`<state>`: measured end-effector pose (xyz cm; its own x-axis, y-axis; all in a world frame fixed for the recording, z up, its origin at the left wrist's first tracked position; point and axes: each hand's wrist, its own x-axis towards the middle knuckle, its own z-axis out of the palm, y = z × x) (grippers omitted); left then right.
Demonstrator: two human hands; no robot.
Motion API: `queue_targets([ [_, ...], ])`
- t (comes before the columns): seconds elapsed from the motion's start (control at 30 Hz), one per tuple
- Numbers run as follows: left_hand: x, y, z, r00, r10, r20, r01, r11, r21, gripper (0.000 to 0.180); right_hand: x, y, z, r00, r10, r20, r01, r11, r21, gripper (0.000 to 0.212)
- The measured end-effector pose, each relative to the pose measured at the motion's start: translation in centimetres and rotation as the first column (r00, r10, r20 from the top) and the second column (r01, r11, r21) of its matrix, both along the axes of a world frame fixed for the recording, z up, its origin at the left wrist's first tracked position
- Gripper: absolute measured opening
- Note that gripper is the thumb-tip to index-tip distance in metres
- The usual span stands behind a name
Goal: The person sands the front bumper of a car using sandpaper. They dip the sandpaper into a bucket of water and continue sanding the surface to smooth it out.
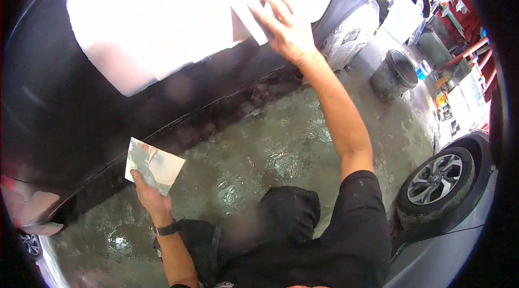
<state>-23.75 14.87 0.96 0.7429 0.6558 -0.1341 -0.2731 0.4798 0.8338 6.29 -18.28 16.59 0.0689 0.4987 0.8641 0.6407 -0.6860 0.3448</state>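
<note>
My left hand [153, 201] grips a flat, shiny, pale square plate [167, 169] by its near edge, the thumb lying on top. Up at the side of a dark car body [70, 120], my right hand [289, 34] pinches a thin, flat, pale spreader-like blade [250, 24]. The blade is against or very close to a large white patch [157, 34] on the car's side; contact cannot be made out in the glare. Strong light washes out most of that patch, and its lower border is uneven. The plate is held low, apart from the car body.
A dark bucket [390, 77] stands on the wet-looking concrete floor [248, 153] to the right. Behind me at right is another car's wheel [436, 180]. Plastic-like sheeting [351, 42] wraps a wheel near my right hand. Assorted items crowd the far right.
</note>
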Motion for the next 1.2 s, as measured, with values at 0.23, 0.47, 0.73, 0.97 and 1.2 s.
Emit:
queue_targets([
  [0.23,-0.4,-0.2,0.6,0.998,-0.012,0.059,0.011,1.0,0.014,0.059,-0.7,1.9,-9.6,0.999,-0.045,-0.018,0.045,0.999,0.024,0.061],
  [0.47,-0.1,-1.1,1.0,0.982,-0.071,0.176,0.112,0.967,-0.229,0.057,-3.1,1.8,-13.0,0.986,-0.019,-0.167,0.04,0.992,0.121,0.059],
  [0.73,0.8,-3.0,0.2,0.936,-0.229,0.267,0.312,0.89,-0.331,0.052,-1.3,3.2,-13.4,0.624,0.736,-0.264,0.198,0.179,0.964,0.041],
  [0.97,1.7,-3.2,-0.6,0.929,-0.226,0.292,0.327,0.871,-0.366,0.051,-7.1,16.0,-11.9,0.885,0.286,-0.368,0.132,0.603,0.787,0.064],
  [1.2,2.2,-2.4,-0.9,0.904,-0.217,0.369,0.361,0.848,-0.388,0.05,-14.7,13.9,-11.6,0.363,0.671,-0.647,0.144,0.645,0.75,0.029],
])
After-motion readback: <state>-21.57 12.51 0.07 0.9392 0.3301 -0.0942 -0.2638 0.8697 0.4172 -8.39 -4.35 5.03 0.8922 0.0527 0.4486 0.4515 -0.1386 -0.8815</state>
